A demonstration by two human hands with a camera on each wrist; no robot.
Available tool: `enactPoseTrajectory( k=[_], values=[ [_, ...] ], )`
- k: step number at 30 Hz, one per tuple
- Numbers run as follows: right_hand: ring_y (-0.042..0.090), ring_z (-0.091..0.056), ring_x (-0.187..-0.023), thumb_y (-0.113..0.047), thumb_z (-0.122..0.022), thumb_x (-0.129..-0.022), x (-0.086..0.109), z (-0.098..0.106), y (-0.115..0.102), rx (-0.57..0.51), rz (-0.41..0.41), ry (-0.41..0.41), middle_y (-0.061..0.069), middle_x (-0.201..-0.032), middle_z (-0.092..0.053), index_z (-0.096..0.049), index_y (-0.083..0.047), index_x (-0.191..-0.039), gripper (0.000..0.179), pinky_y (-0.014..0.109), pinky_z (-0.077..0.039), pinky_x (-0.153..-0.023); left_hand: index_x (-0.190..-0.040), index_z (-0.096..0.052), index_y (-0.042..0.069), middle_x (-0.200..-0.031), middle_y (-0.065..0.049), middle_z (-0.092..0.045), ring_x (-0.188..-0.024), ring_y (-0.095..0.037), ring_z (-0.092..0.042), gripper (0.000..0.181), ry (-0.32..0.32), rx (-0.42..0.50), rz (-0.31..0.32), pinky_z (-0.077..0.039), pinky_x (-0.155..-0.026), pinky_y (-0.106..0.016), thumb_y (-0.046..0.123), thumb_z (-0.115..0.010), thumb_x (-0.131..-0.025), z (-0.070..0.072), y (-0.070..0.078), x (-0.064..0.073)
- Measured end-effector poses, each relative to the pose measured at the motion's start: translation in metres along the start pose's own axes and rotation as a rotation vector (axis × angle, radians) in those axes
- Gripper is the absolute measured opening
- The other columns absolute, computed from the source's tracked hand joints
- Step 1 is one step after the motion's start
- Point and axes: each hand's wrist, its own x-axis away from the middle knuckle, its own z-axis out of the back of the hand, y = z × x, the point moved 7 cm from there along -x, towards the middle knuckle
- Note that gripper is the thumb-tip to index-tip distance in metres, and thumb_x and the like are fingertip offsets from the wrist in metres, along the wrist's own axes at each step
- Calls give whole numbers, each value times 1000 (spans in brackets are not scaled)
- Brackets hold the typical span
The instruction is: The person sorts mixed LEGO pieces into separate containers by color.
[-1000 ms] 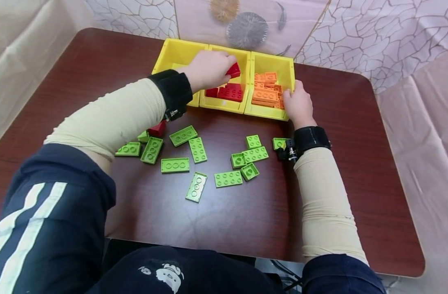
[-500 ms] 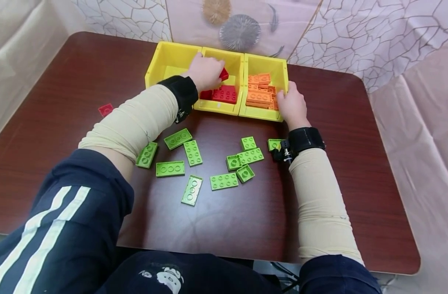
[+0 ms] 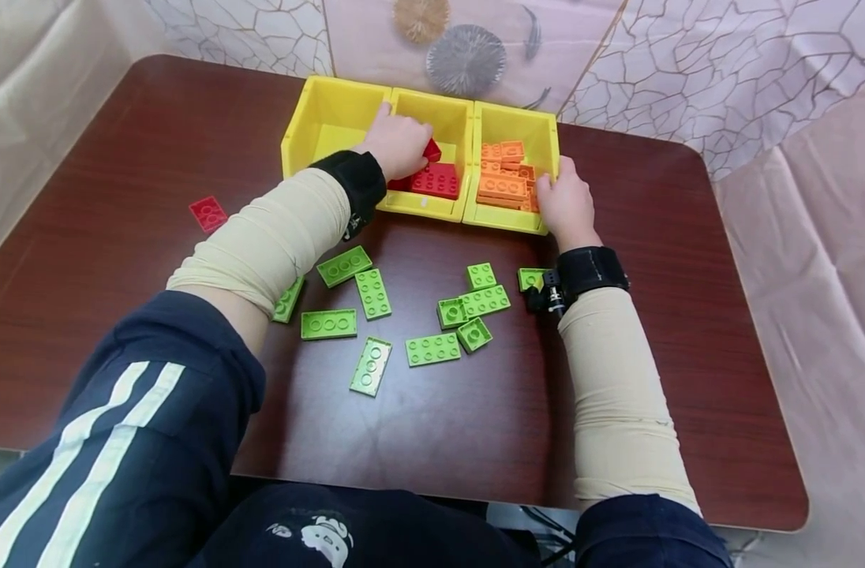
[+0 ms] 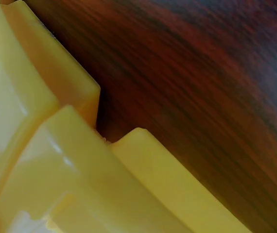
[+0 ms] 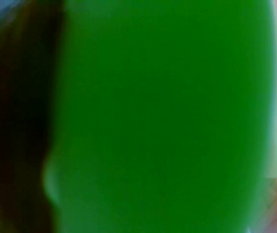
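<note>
My left hand [image 3: 398, 145] reaches into the middle compartment of the yellow bin [image 3: 505, 220] and holds a red brick [image 3: 432, 150] by its fingertips. Right beneath it more red bricks [image 3: 436, 181] lie in that compartment. The left fingers are partly hidden behind the back of the hand. My right hand [image 3: 569, 203] grips the right side wall of the bin, beside several orange bricks [image 3: 503, 186]. In the left wrist view, yellow bin walls [image 4: 70, 165] fill the lower left. A blurred green brick [image 5: 163, 116] covers most of the right wrist view.
Several green bricks [image 3: 329, 324] lie scattered over the brown table [image 3: 432, 434] in front of the bin. One green brick [image 3: 530, 278] sits by the right wrist. A red brick [image 3: 208, 214] lies left of the left forearm. Patterned cloth [image 3: 688, 71] hangs behind the table.
My left hand has lowered the red brick deeper into the middle compartment. The left forearm has swung right, uncovering a red brick on the table. My right hand keeps its grip on the bin.
</note>
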Motion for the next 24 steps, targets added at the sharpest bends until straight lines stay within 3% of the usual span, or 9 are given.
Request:
enactPoseTrajectory(
  k=[24],
  values=[
    [29, -50, -109, -35, -28, -98, 3, 0, -3, -2, 11, 16, 14, -132, -48, -20, -17, -147, 53, 44, -40, -92, -120, -57, 8, -118, -14, -61, -114, -35, -49, 34, -48, -48, -3, -5, -104, -57, 27, -45, -95, 0, 1, 3]
  ],
)
